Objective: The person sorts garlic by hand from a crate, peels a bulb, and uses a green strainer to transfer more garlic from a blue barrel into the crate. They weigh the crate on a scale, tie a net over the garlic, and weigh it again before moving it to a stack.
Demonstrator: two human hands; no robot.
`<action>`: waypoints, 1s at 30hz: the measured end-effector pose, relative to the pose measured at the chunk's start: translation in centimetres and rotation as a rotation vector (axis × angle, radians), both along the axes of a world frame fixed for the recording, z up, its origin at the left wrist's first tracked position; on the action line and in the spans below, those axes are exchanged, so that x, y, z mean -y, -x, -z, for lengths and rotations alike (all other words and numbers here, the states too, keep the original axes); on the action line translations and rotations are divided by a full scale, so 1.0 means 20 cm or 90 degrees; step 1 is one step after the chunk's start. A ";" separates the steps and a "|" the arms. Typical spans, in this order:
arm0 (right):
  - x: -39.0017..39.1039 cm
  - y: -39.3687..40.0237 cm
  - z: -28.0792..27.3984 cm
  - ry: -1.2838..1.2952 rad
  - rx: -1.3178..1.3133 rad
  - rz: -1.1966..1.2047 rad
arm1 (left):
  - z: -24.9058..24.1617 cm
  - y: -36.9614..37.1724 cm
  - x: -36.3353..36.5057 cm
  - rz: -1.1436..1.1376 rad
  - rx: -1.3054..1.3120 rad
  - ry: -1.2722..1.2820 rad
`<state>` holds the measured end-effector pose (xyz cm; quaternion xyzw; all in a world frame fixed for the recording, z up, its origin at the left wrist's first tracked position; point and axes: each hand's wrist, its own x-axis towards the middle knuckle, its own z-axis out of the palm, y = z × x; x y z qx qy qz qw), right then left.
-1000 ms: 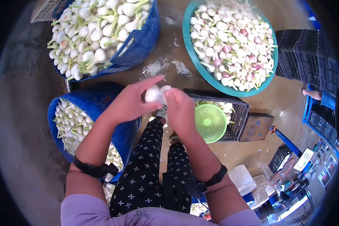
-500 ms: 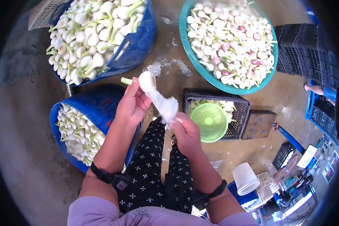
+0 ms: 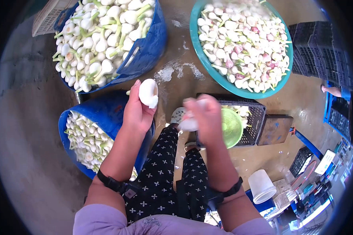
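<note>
A white garlic bulb (image 3: pixel 148 93) with a short green stem is gripped in my left hand (image 3: pixel 138 109), in front of the blue tubs. A loose flap of skin shows at its lower edge. My right hand (image 3: pixel 204 117), blurred by motion, is closed on a piece of white peeled skin (image 3: pixel 189 124), apart from the bulb. It is nearest to the black crate (image 3: pixel 254 121) with the green strainer (image 3: pixel 230 127). Garlic bulbs fill the upper blue tub (image 3: pixel 153 49) and the lower blue tub (image 3: pixel 106 113).
A teal basin (image 3: pixel 208 72) heaped with garlic stands at the top. Right of the black crate is a brown board (image 3: pixel 276 129). Stacked dark crates (image 3: pixel 321 55) and a white bucket (image 3: pixel 261 186) are at the right. A person's arm (image 3: pixel 331 91) shows at the right edge.
My right hand has moved right and away from the bulb with the white skin, which earlier stretched between bulb and hand. The bulb has turned in my left hand.
</note>
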<state>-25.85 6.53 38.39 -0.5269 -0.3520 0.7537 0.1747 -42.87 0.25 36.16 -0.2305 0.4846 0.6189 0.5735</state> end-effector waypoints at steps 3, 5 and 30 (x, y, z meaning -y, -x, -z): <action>0.05 0.18 -0.06 -0.069 -0.009 -0.081 | -0.03 -0.08 -0.05 -0.067 -0.151 0.003; 0.07 0.23 -0.03 -0.049 -0.018 -0.077 | -0.03 -0.11 -0.04 -0.043 -0.174 0.014; 0.14 -0.09 0.22 0.356 -0.227 0.280 | 0.10 -0.35 0.00 0.845 -1.076 -0.319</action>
